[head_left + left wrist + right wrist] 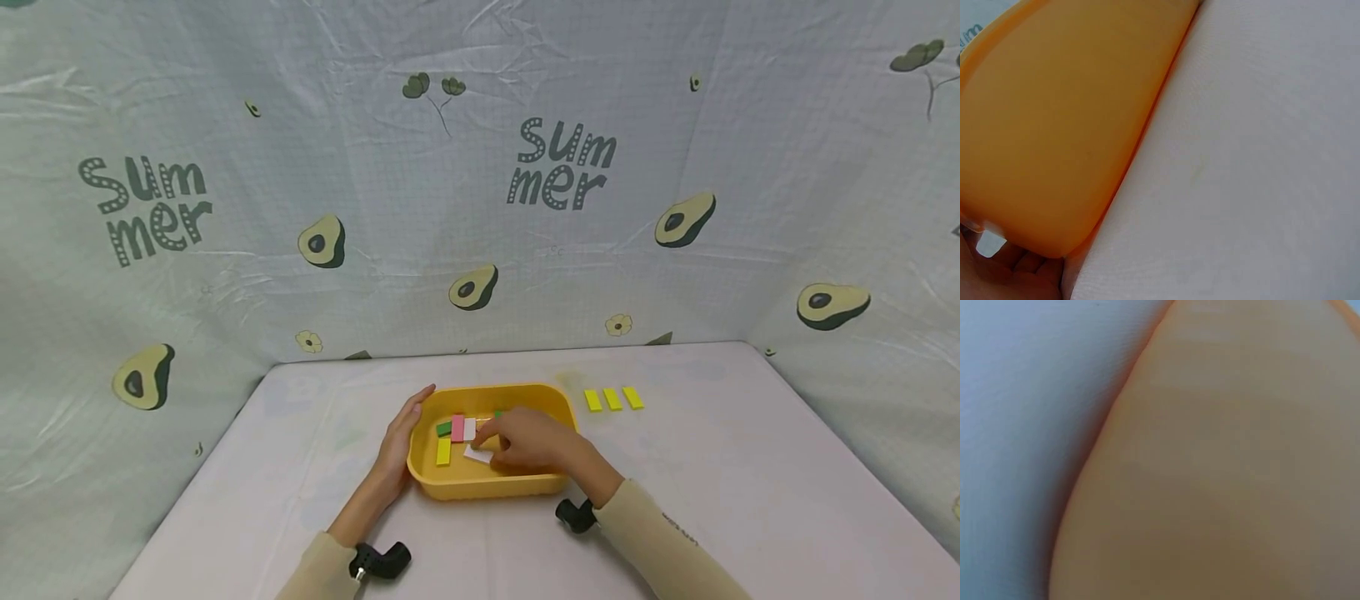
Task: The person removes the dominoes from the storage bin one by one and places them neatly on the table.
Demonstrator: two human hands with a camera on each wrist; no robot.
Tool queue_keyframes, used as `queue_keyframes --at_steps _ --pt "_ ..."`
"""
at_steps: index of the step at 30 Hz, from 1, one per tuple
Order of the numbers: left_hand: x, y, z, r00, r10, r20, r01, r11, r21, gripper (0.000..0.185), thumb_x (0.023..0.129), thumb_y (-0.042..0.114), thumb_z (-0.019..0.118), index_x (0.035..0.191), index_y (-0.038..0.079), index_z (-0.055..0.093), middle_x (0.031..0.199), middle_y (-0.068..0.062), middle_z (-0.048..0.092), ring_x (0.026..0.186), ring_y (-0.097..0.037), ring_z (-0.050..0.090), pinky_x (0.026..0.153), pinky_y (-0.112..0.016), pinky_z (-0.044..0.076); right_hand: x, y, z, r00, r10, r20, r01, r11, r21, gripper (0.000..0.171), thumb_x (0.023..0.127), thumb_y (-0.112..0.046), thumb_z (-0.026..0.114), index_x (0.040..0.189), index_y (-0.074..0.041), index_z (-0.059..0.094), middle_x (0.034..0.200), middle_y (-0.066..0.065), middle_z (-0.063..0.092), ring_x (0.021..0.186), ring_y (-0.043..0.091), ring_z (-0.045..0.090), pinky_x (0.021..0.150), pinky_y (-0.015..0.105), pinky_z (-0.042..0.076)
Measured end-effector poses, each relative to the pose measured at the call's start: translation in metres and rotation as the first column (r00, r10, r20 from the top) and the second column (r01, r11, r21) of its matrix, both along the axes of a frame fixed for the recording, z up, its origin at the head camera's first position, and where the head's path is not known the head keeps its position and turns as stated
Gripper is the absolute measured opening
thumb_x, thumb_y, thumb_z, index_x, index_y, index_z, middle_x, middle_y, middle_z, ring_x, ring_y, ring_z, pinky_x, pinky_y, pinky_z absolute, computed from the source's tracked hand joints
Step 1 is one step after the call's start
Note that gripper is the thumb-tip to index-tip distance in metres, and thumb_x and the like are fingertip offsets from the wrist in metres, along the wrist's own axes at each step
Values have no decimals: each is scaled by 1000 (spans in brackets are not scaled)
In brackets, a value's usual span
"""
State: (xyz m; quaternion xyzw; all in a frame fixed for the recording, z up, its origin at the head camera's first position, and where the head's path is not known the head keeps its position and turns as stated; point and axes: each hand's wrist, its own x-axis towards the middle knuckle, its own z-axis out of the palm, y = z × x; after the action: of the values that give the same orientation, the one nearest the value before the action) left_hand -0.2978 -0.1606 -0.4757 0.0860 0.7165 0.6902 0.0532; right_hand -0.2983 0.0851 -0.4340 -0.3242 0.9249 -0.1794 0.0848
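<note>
From my head view the biggest thing is the avocado-print backdrop [480, 183] hung behind and beside the pale table [750, 500]. Near the middle of the table sits the yellow tub [525, 393]; in both wrist views its orange-yellow wall fills most of the frame, blurred and very close. My left hand [401, 442] lies flat against the tub's left outer wall, fingers straight, steadying it rather than clutching anything. My right hand [528, 437] reaches over the near rim into the tub, fingers bent down at a white block [476, 455]; I cannot tell whether it is pinched or only touched. Beside it in the tub lie a pink block [457, 428], a green block [444, 429] and a yellow block [443, 451]. Just right of the tub, three yellow blocks [612, 399] stand in a row on the table.
</note>
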Motion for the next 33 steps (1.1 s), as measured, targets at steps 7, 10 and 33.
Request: queue_keyframes --at_steps 7,10,33 --pt "0 0 0 1000 -3 -4 3 1000 2 52 114 34 27 162 16 34 171 -10 27 160 -32 21 131 -53 14 2 1 2 999 -37 23 37 999 6 25 89 -29 81 113 -26 75 74 -10 57 70 7 50 64 21 43" --pt "-1 1 0 1000 -5 -7 5 1000 5 52 114 34 27 162 16 34 171 -10 27 160 -33 21 131 -53 14 2 2 2 999 -28 27 28 1000 7 31 89 -31 81 119 -29 73 71 -10 54 68 8 49 63 22 42" --pt "0 0 1 1000 4 7 -4 1000 -2 53 114 36 27 162 16 34 172 -10 26 160 -33 21 131 -54 14 1 1 -1 997 -34 65 32 999 22 36 86 -34 83 120 -31 71 79 -11 58 73 8 53 66 23 46"
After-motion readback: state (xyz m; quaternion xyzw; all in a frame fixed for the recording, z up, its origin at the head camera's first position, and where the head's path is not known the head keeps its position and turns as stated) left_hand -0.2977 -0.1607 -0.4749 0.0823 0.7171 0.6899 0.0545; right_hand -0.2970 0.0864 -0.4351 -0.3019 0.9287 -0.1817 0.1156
